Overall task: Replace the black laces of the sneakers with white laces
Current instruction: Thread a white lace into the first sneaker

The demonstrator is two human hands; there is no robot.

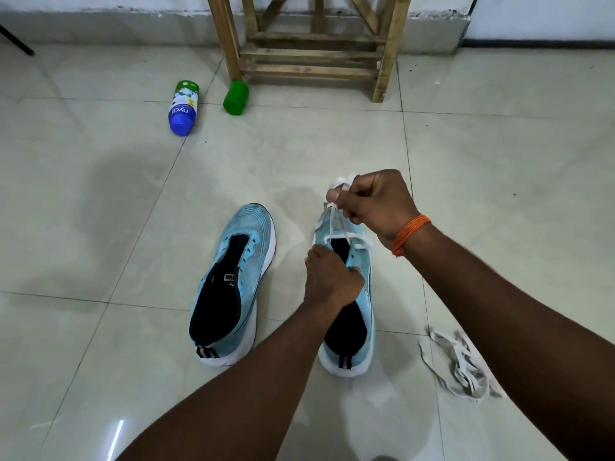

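Two light blue sneakers with white soles stand side by side on the tiled floor, toes pointing away from me. The left sneaker (233,281) has no lace in its eyelets. The right sneaker (361,277) has a white lace (336,224) threaded through its front eyelets. My right hand (372,204) pinches both ends of that lace and holds them up above the toe. My left hand (329,277) grips the right sneaker at its tongue and eyelet edge. A loose heap of whitish lace (462,364) lies on the floor right of the shoe, under my right forearm.
A white bottle with a blue cap (183,106) lies on its side at the back left. A green cup (236,97) lies beside a wooden stool's leg (229,38). The stool (312,51) stands against the far wall.
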